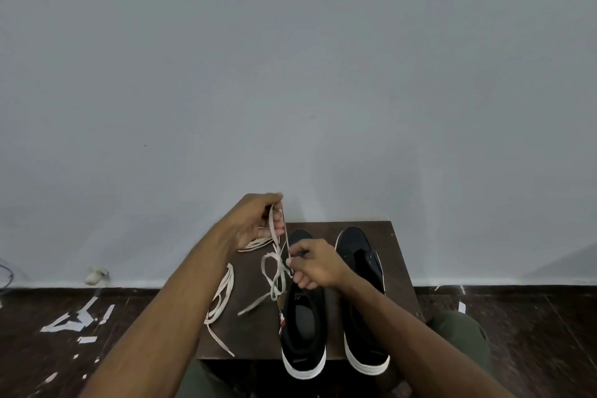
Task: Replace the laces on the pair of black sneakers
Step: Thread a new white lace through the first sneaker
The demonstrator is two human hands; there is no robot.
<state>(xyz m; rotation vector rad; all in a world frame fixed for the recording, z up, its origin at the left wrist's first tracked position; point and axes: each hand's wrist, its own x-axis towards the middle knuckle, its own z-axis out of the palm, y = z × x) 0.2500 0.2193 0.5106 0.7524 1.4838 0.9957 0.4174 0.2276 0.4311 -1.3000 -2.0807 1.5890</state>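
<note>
Two black sneakers with white soles stand side by side on a small dark wooden table, toes pointing away. Over the left sneaker my right hand pinches a beige lace near the eyelets. My left hand, raised above the table's far left corner, grips the upper part of that same lace. The lace hangs in loose loops between both hands, one end trailing blurred onto the table. The right sneaker shows open eyelets, partly covered by my right forearm.
Another beige lace lies loose on the table's left part, one end over the front edge. A grey wall stands right behind the table. White paper scraps litter the dark floor at left. My knees, in green trousers, flank the table.
</note>
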